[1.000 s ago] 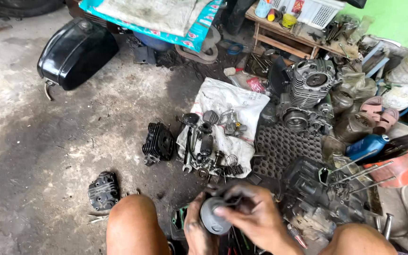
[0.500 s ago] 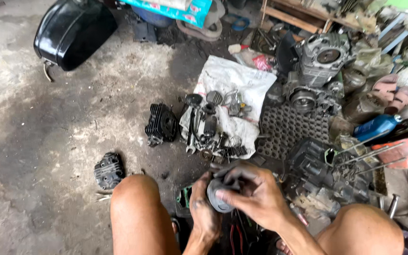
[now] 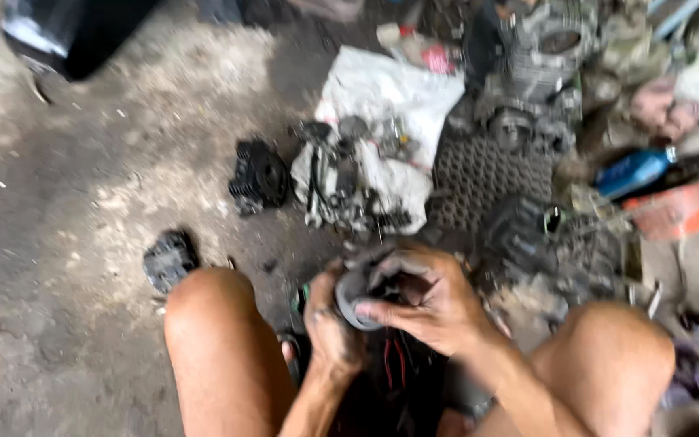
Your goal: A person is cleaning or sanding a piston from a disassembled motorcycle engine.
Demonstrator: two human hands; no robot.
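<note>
Head view: the left hand [image 3: 329, 324] and right hand [image 3: 430, 303] both have their fingers [image 3: 382, 310] closed around a small round grey metal part [image 3: 357, 287], held between the knees above the concrete floor [image 3: 82, 202]. The part is probably rigid, fairly heavy and greasy (slippery); gripping its rim seems best.

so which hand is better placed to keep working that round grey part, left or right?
Right, probably. The right hand wraps over the round grey part, fingertips on its rim; the left hand only cradles it from beneath.
</note>
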